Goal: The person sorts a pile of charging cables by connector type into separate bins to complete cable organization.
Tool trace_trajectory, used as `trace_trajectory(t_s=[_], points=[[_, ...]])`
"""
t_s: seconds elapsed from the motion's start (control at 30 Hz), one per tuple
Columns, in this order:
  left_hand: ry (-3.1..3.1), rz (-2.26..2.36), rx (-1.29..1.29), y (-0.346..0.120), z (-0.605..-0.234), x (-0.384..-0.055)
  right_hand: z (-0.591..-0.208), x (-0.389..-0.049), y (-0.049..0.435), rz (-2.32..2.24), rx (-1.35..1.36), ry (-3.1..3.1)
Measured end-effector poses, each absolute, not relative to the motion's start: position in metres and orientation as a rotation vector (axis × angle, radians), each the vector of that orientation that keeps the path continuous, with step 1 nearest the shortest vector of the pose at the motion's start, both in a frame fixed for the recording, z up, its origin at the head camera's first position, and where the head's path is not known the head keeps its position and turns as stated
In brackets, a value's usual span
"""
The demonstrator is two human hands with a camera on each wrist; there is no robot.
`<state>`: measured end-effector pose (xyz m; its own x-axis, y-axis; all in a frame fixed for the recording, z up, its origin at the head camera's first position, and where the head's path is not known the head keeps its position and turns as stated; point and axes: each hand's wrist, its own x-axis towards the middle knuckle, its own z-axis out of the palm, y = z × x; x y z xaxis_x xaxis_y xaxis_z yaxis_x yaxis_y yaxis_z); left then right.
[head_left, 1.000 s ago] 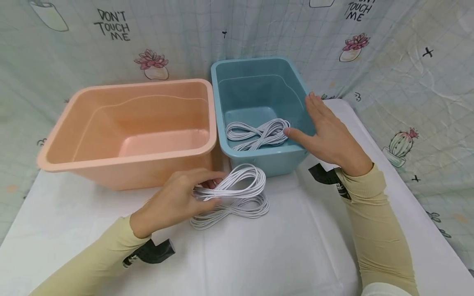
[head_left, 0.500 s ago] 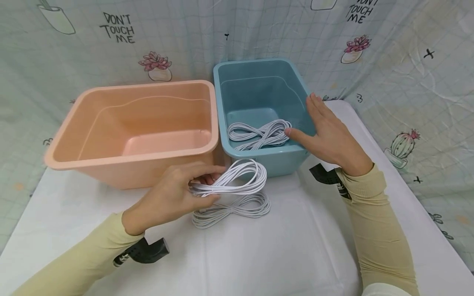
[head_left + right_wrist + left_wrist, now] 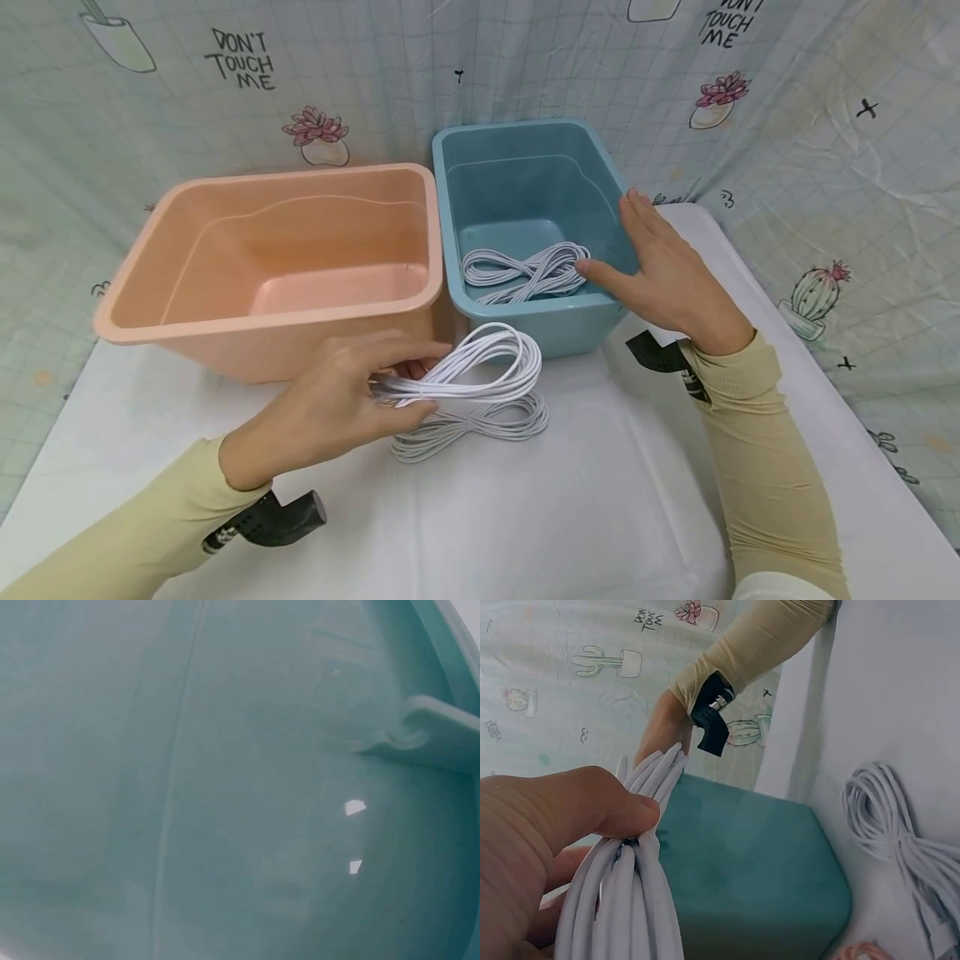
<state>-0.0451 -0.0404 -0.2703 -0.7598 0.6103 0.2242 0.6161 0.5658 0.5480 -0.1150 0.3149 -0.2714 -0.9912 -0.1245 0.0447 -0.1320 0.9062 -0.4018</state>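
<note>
Pinching the white cable bundle [image 3: 487, 390] with the left hand [image 3: 330, 396], over the tabletop [image 3: 600, 500] near the second coil [image 3: 467, 425], and resting the outspread right hand [image 3: 669, 285] on the right rim of the blue bin [image 3: 555, 330]: best to grip snugly at the gathered waist without fanning or snagging loops

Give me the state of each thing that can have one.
Peach bin: upright, uncovered.
Blue bin: upright, uncovered, coiled white cord inside.
White cloth: spread out, creased.
Lower bundle: coiled, lying on the white cloth.
Held bundle: coiled.
Left grip: pinching the held bundle.
Right grip: fingers extended, at the blue bin's rim.
</note>
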Motion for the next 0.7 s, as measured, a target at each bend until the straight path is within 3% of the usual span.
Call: trace_trajectory(t_s=[0.7], points=[[-2.575, -0.851, -1.232, -0.035, -0.221, -0.063, -0.272, -0.114, 0.316, 0.659, 0.208, -3.048]])
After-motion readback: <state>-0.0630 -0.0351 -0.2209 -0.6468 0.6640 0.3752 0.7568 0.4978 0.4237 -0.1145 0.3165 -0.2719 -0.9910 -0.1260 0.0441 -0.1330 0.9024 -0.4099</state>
